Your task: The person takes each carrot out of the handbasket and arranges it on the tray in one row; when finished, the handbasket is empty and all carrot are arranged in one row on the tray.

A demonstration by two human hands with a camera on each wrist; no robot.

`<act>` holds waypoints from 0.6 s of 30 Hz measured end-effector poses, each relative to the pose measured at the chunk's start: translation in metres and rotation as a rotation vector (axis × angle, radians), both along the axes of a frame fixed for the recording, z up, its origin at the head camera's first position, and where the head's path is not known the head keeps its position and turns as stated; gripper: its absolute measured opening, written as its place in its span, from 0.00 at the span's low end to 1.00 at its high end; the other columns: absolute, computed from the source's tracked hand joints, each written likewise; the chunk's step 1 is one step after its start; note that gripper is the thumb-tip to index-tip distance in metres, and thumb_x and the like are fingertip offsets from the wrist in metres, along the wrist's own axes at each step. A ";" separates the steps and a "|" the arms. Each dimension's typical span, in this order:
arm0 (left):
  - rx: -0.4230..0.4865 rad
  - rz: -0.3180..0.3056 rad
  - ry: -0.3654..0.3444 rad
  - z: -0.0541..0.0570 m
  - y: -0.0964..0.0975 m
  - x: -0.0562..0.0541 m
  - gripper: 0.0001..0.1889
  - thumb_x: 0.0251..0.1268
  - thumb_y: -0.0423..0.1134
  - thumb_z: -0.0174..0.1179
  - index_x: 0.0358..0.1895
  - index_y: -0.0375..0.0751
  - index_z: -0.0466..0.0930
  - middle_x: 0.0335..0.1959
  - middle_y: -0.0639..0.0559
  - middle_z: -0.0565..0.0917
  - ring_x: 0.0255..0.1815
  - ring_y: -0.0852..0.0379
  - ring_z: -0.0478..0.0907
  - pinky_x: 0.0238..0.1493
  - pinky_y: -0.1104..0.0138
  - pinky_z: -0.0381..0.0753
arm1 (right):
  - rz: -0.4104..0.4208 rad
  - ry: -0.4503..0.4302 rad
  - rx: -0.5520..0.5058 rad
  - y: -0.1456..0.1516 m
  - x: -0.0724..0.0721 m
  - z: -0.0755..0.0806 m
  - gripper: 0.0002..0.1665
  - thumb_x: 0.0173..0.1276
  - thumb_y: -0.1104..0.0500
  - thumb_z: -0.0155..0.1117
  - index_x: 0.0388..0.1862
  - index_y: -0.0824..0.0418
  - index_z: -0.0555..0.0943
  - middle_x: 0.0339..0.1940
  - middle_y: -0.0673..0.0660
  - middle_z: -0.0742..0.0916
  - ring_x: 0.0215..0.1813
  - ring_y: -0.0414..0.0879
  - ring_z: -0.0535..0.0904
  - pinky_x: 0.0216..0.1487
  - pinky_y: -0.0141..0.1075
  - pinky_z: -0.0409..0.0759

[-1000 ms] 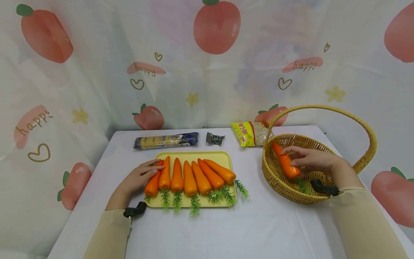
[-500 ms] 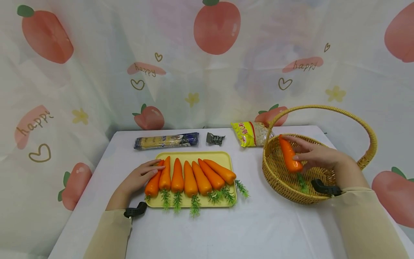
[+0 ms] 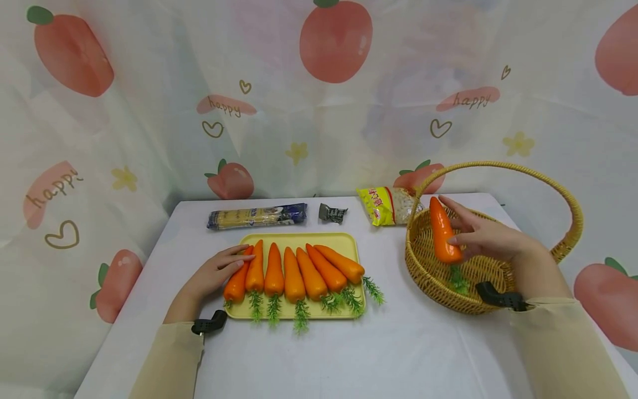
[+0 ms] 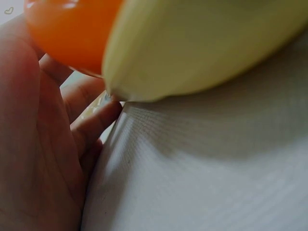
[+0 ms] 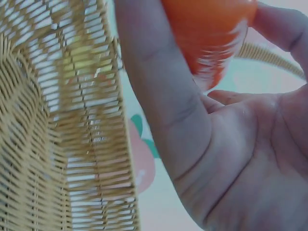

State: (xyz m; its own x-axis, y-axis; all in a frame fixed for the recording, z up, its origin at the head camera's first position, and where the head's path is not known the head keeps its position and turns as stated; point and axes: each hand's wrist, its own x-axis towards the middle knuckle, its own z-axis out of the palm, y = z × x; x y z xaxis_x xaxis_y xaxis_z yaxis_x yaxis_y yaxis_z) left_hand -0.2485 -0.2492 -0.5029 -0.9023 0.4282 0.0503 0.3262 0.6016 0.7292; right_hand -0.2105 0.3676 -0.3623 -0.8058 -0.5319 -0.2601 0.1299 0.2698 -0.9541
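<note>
My right hand (image 3: 490, 238) grips an orange carrot (image 3: 442, 233) with a green leafy top. The carrot is tilted, tip up and away, over the wicker basket (image 3: 418, 271); in the right wrist view it sits between thumb and fingers beside the basket wall (image 5: 96, 144). On the left, a pale yellow tray (image 3: 344, 242) bears several carrots side by side, leafy ends toward me. My left hand (image 3: 216, 271) rests at the tray's left side, its loosely extended fingers touching the leftmost carrot (image 3: 236, 285). In the left wrist view the palm faces that carrot (image 4: 72, 33) and the tray (image 4: 192, 48).
Behind the tray lie a pasta packet (image 3: 256, 216) and a small dark sachet (image 3: 332, 213). A yellow and clear food bag (image 3: 389, 205) leans close to the basket's back left. The basket's tall handle (image 3: 498, 164) arches over it. A printed curtain (image 3: 324, 133) hangs behind the table.
My right hand has raised the carrot from inside the basket, tilting its tip up and farther away. The left hand and the tray of carrots have stayed put.
</note>
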 end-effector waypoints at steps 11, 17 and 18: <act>0.003 0.002 -0.007 0.001 0.001 0.001 0.19 0.76 0.53 0.50 0.63 0.58 0.80 0.76 0.51 0.66 0.78 0.40 0.57 0.75 0.38 0.52 | 0.108 0.042 -0.050 -0.016 0.014 0.002 0.55 0.75 0.70 0.47 0.79 0.33 0.27 0.72 0.68 0.55 0.52 0.56 0.82 0.46 0.58 0.85; -0.004 -0.008 0.001 0.003 0.001 0.001 0.19 0.77 0.52 0.49 0.63 0.56 0.80 0.76 0.49 0.66 0.77 0.39 0.57 0.74 0.37 0.52 | 0.134 0.039 -0.043 -0.024 0.015 0.001 0.57 0.74 0.70 0.49 0.79 0.32 0.28 0.74 0.77 0.48 0.53 0.56 0.81 0.45 0.58 0.85; -0.007 -0.008 0.004 0.003 0.001 0.001 0.19 0.77 0.52 0.49 0.63 0.56 0.80 0.76 0.49 0.66 0.77 0.39 0.57 0.74 0.37 0.52 | 0.139 0.041 -0.039 -0.025 0.015 0.001 0.57 0.74 0.70 0.49 0.79 0.32 0.28 0.74 0.77 0.48 0.53 0.56 0.81 0.45 0.57 0.85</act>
